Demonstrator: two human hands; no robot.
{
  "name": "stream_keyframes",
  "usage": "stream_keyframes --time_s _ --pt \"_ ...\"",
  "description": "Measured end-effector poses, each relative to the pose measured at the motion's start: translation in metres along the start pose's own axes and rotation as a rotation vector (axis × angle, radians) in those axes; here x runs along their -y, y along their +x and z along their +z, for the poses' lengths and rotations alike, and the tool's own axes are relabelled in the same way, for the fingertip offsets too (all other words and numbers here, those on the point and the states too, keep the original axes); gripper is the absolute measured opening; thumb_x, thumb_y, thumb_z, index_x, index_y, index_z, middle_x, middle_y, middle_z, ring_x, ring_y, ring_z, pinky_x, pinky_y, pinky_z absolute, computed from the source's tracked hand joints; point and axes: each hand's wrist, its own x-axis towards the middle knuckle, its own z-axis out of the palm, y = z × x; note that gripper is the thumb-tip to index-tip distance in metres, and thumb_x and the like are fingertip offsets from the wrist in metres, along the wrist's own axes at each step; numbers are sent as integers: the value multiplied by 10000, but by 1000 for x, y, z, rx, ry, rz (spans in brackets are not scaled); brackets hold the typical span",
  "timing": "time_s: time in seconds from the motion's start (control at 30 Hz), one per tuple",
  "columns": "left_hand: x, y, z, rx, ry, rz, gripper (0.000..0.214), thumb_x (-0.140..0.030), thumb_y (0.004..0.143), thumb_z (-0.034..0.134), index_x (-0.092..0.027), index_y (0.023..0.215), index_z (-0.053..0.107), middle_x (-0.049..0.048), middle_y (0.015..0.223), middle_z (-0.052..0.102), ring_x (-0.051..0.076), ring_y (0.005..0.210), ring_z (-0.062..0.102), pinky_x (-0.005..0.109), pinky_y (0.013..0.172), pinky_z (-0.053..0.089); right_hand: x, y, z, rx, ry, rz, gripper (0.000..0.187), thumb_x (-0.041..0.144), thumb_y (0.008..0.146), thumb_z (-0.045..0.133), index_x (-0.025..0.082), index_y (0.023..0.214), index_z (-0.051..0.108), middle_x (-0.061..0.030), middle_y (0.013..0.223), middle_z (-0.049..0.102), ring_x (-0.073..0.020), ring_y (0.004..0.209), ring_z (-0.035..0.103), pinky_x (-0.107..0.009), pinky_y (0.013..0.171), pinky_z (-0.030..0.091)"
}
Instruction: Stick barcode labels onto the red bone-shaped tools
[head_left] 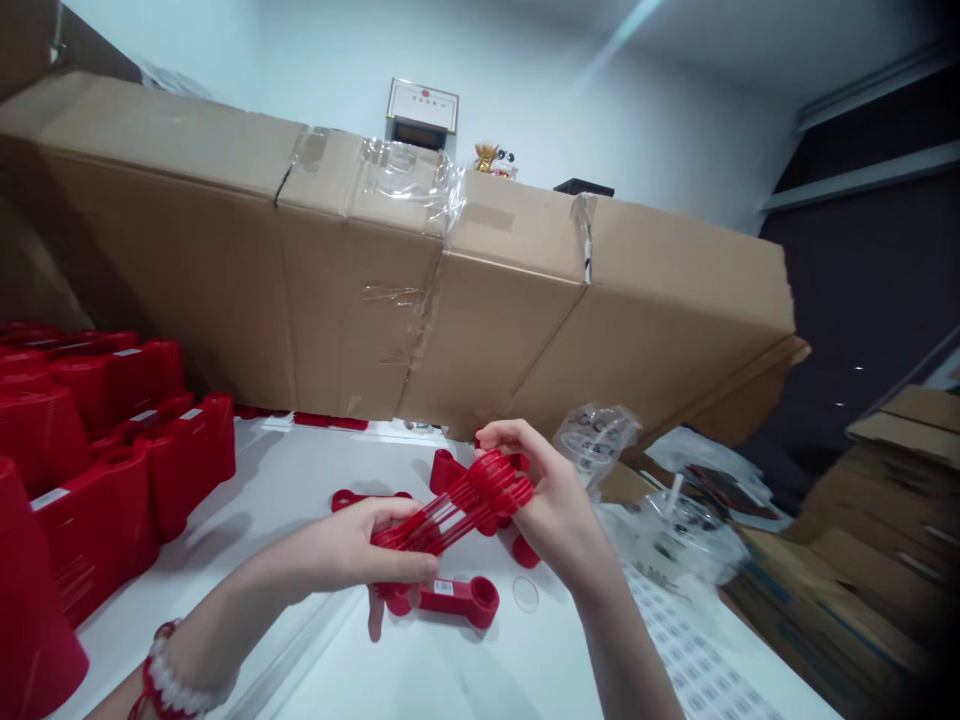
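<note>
My left hand grips one end of a stack of red plastic pieces, with thumb and fingers on either side. At the stack's upper right end, my right hand is wrapped round the round ends. The pieces look long and narrow, with rounded ends. Below the stack lies a red piece with a ring-like end and a white barcode label. More red pieces lie behind my hands, partly hidden. A thin tan rubber band rests on the white table to the right.
Stacked red pieces, some labelled, fill the left side of the table. A tall cardboard barrier stands behind. To the right are a sheet of barcode labels, a plastic cup in a clear bag and cardboard boxes.
</note>
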Motion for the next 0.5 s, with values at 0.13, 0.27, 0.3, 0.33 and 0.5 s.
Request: stream_keyframes --time_s 0.13,0.27,0.3,0.33,0.5 --pt "-8 -10 -4 -9 -9 7 441 -266 795 826 -205 1163 590 -17 793 689 137 651 657 204 492 527 8 -4 -1 8 -32 -10 108 131 818 607 229 848 572 -12 844 669 -177 746 612 -304 634 476" --pt "-15 -18 -1 -22 16 10 436 -187 791 826 -215 1149 578 -45 749 698 116 655 647 233 629 531 8 -4 2 -79 52 -6 124 174 852 643 229 822 536 -7 827 636 -160 725 586 -299 600 448" --pt "-17 -20 0 -26 32 17 398 -196 813 812 -215 1138 583 -45 753 700 114 669 650 242 668 522 7 -3 4 -94 90 -4 140 209 867 661 231 822 530 -4 821 618 -156 713 579 -294 580 438" --pt "-20 -22 2 -29 43 28 365 -207 837 795 -217 1136 586 -45 761 702 113 682 651 250 699 509 7 -4 5 -103 128 -1 164 244 879 675 233 821 522 1 813 600 -150 695 572 -287 558 428" --pt "-29 -31 12 -58 70 40 265 -225 907 719 -228 1136 588 -58 760 666 113 706 601 262 723 440 7 -7 13 -137 238 71 306 393 930 682 253 814 436 33 716 514 -111 529 503 -262 436 348"
